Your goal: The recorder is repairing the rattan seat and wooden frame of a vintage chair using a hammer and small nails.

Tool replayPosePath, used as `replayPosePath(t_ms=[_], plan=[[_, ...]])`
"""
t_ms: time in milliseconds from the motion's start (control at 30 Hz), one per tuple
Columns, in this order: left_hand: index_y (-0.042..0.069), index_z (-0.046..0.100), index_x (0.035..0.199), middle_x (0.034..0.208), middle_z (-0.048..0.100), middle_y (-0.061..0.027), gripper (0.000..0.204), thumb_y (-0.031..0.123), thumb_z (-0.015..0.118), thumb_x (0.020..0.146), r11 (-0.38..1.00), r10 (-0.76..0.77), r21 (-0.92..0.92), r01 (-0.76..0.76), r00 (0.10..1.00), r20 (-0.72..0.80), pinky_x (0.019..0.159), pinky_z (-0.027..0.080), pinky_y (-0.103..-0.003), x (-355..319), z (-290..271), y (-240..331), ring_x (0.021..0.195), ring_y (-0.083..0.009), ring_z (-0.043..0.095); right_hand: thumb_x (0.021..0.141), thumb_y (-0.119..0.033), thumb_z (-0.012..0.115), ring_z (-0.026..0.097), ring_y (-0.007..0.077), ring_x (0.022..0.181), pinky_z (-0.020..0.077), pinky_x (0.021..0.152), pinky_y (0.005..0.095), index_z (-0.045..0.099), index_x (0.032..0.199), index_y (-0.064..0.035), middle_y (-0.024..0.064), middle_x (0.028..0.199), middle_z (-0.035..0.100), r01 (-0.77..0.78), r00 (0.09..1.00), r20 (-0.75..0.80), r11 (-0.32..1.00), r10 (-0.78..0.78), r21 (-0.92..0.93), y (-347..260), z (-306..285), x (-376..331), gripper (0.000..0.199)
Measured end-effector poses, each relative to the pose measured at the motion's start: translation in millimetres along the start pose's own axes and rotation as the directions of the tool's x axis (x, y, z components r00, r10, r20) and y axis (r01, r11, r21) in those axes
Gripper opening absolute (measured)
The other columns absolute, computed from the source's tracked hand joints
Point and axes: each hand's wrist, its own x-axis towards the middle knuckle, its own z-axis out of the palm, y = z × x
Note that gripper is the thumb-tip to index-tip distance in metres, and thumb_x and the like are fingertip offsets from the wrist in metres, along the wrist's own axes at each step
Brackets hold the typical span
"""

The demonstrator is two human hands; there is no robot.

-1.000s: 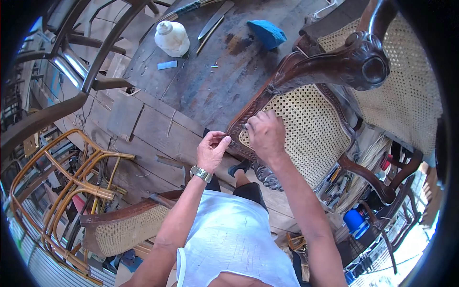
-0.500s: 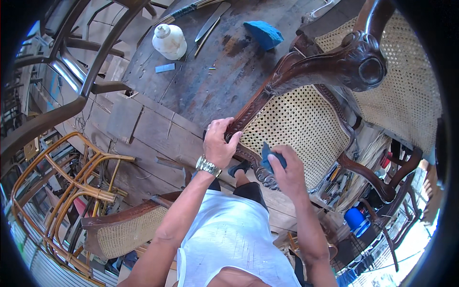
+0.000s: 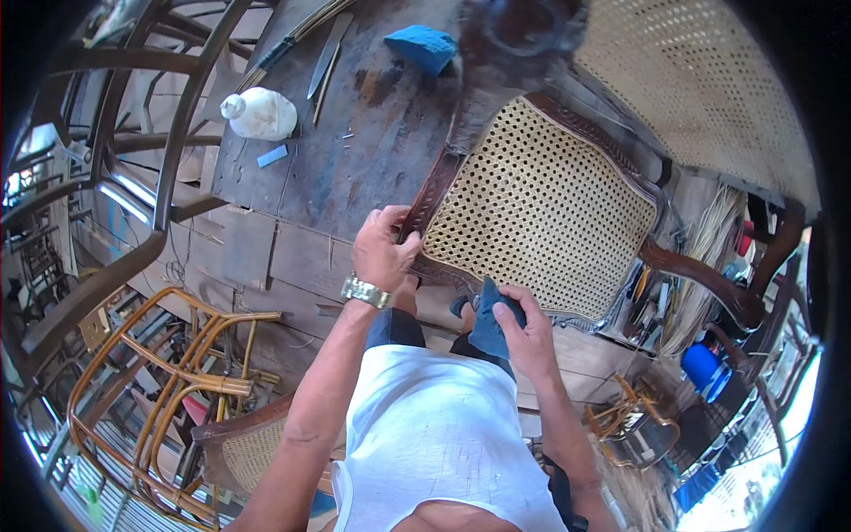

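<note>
A dark carved wooden chair with a woven cane seat (image 3: 541, 208) lies in front of me on a worn wooden workbench (image 3: 355, 151). My left hand (image 3: 383, 251), with a metal watch on the wrist, grips the near left edge of the chair's frame. My right hand (image 3: 525, 330) holds a dark blue cloth (image 3: 489, 317) pressed against the front rail of the frame, just below the cane seat.
On the bench lie a white plastic bottle (image 3: 260, 113), a blue cloth or sponge (image 3: 422, 46), long knives and a small blue chip. Rattan chair frames (image 3: 177, 381) stand at lower left, dark chair frames upper left. A blue tub (image 3: 707, 368) and tools sit at right.
My right hand came down from the cane seat's edge to the front rail and took up the blue cloth. The view has shifted closer to the chair; my left hand stays on the frame.
</note>
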Motion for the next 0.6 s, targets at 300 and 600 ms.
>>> replayPosePath(t_ms=[300,600], plan=[[0.002,0.071,0.118,0.105,0.075,-0.0064,0.038,0.016,0.085,0.085,0.945,-0.168,-0.273,0.178,0.984,0.059,0.082,0.057,-0.028,2,6,-13,0.091,-0.0128,0.070,0.108,-0.023,0.057,0.057,0.0099,0.101,0.0476,0.092,0.0259,0.064,0.128,-0.0043,0.0013,0.113,0.065,-0.182,0.970,-0.139,0.974,0.200,0.131,40,-28,-26,0.028],[0.006,0.066,0.124,0.106,0.069,-0.0031,0.055,0.010,0.092,0.076,0.894,-0.291,-0.309,0.324,0.945,0.148,0.086,0.057,-0.028,10,19,-14,0.095,-0.0119,0.065,0.104,-0.026,0.066,0.059,0.0112,0.105,0.0482,0.095,0.0270,0.063,0.132,-0.0049,0.0032,0.118,0.066,-0.170,0.970,-0.114,0.935,0.215,0.311,44,-29,-36,0.035]])
